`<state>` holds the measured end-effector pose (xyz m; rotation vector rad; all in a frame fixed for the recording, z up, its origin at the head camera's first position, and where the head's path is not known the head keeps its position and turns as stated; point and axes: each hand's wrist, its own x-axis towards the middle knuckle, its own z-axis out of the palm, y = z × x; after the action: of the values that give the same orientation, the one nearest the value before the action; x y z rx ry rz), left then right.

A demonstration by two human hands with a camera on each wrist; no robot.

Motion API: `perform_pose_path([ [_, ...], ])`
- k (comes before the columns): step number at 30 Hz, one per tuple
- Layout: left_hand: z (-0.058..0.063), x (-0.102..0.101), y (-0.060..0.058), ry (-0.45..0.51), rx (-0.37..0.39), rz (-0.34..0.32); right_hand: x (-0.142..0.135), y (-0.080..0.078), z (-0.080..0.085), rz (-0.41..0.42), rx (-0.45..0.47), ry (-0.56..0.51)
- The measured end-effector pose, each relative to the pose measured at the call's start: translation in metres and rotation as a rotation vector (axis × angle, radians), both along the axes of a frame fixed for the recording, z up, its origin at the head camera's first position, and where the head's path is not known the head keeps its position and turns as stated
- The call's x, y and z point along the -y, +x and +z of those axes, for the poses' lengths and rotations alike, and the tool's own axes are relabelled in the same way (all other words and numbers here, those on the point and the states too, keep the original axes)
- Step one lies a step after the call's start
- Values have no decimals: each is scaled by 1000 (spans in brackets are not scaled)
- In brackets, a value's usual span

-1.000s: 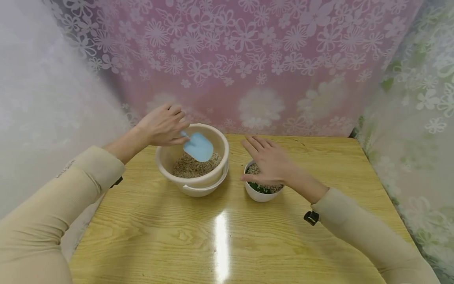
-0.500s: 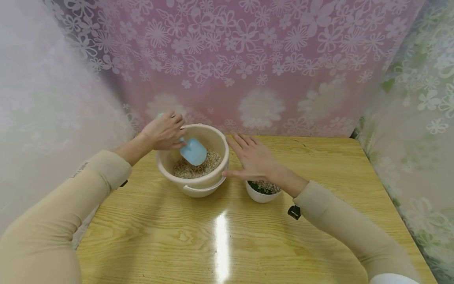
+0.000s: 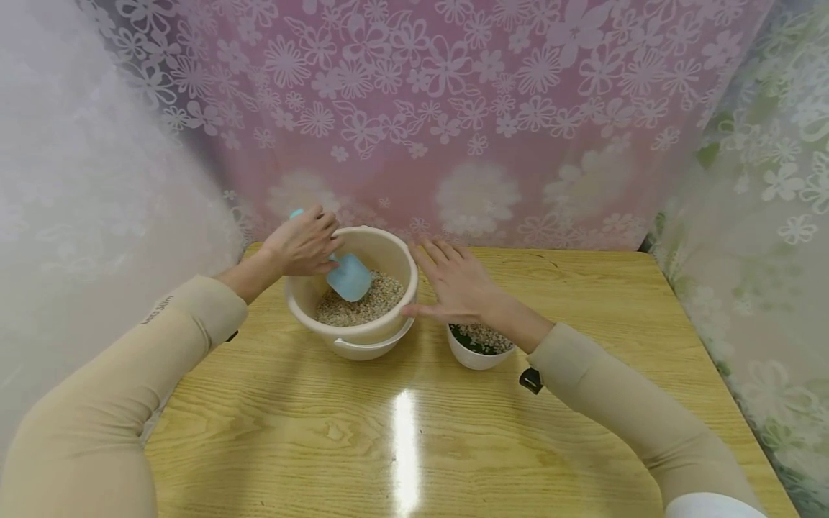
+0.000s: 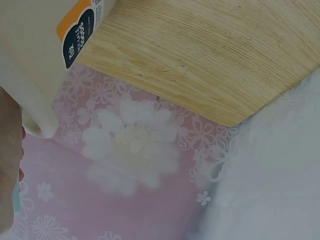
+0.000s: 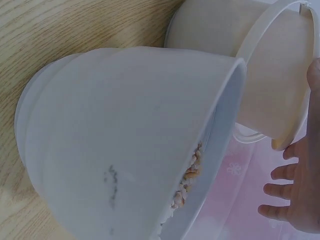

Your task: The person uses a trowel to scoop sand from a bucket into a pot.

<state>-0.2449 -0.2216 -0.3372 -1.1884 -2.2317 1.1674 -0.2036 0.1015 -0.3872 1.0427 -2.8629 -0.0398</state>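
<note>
My left hand (image 3: pixel 304 242) grips the handle of a light blue scoop (image 3: pixel 350 278) above a cream bucket (image 3: pixel 363 334). The scoop's blade tips down into the bucket, its lower edge at the small tan gravel (image 3: pixel 378 296) inside. My right hand (image 3: pixel 456 288) stretches its fingers against the bucket's right rim, with the thumb at the near side. Below its wrist stands a small white pot (image 3: pixel 476 360), partly hidden by the hand. Pale pebbles (image 5: pixel 187 182) and something green lie in the pot. In the left wrist view only a strip of the left hand (image 4: pixel 7 165) shows.
A yellow wood-grain table (image 3: pixel 311 439) carries both containers. A pink flowered curtain (image 3: pixel 388 173) hangs close behind the bucket, with pale sheets at left and right. The bucket's white carrying handle (image 3: pixel 372 350) hangs down in front.
The left hand has lowered the scoop toward the gravel, slightly leftward. From over the pot, the right hand has moved left to the bucket's rim. Both containers stay roughly where they were.
</note>
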Motion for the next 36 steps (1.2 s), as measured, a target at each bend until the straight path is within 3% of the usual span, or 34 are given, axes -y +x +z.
perform_pose_path([
  [7,-3,-1,-2,-32,-9,18,1,-1,-1,-6,-2,14],
  [23,-14,-5,1,-138,-70,-31,1,-1,0,-11,17,27],
  [27,-17,-8,2,-127,-48,-22,1,-1,0,-10,15,26],
  [33,-21,-14,8,-105,70,-4,1,-1,0,-13,28,29],
  [36,-24,-14,9,-94,88,10,1,-1,0,-14,28,34],
])
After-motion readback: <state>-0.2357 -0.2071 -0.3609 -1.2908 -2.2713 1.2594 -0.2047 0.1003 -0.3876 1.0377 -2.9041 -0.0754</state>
